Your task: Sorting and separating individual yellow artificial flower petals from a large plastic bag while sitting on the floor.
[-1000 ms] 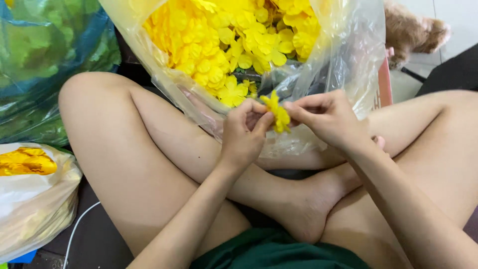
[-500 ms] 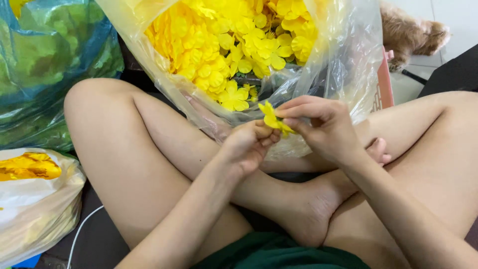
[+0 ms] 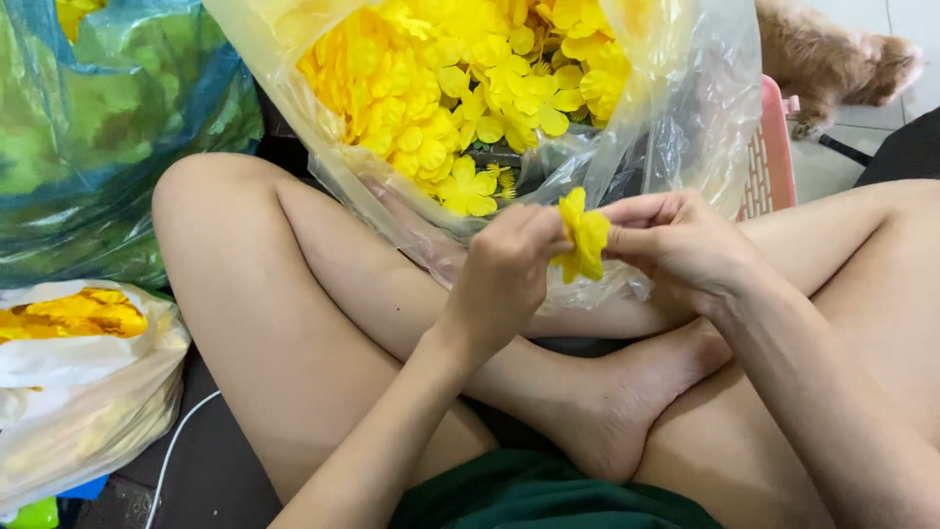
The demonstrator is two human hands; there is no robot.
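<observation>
While both hands meet over the crossed legs, left hand (image 3: 504, 269) and right hand (image 3: 676, 245) pinch one yellow fabric flower (image 3: 583, 240) between closed fingertips | clear bag of yellow petals (image 3: 470, 88) at twelve o'clock | tip: probably grip near the centre, keeping petals uncrushed
</observation>
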